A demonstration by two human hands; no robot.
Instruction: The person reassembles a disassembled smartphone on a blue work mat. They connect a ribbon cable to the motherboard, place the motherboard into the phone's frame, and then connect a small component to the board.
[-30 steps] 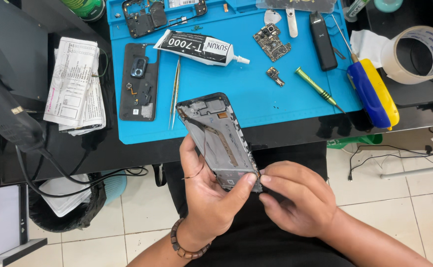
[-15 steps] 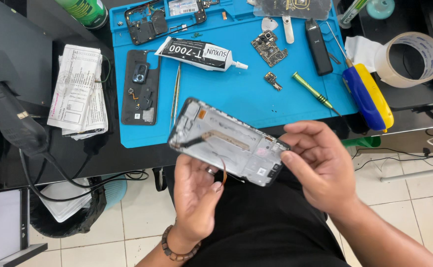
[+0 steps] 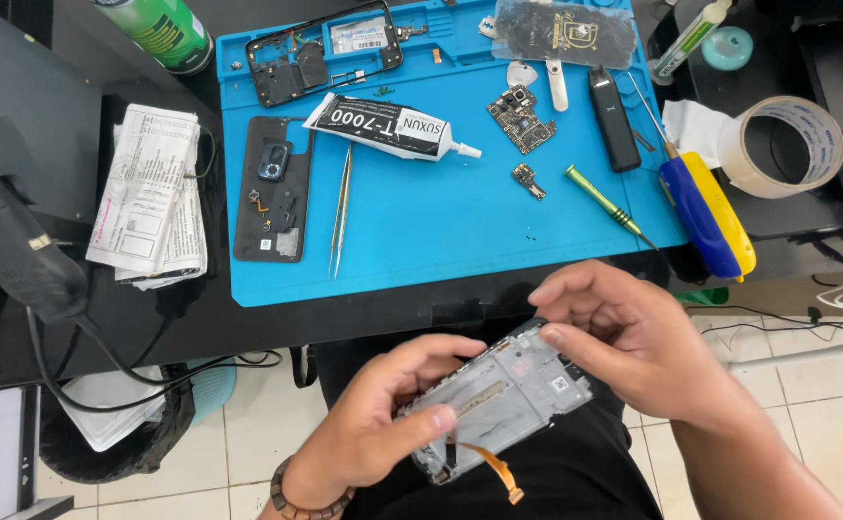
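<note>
I see the phone frame [image 3: 499, 404] held over my lap, below the bench edge, lying nearly flat with its grey inner side up and an orange flex cable [image 3: 494, 472] hanging from its lower end. My left hand [image 3: 383, 424] is clenched on the frame's lower left part, thumb on top. My right hand [image 3: 633, 337] grasps the upper right end, fingertips pinching at the edge.

The bench is black, with a blue mat [image 3: 441, 231] laid on it. On the mat lie a glue tube [image 3: 383, 127], tweezers [image 3: 342, 207], a back cover [image 3: 272, 202], another frame [image 3: 320, 53], a small board [image 3: 520, 117] and a green screwdriver [image 3: 603, 200]. A blue and yellow tool [image 3: 706, 212] sits at the mat's right edge, near a tape roll [image 3: 778, 144]. Folded papers [image 3: 152, 193] rest left of the mat, and black cables [image 3: 104, 337] hang off the bench. The floor below is pale tile.
</note>
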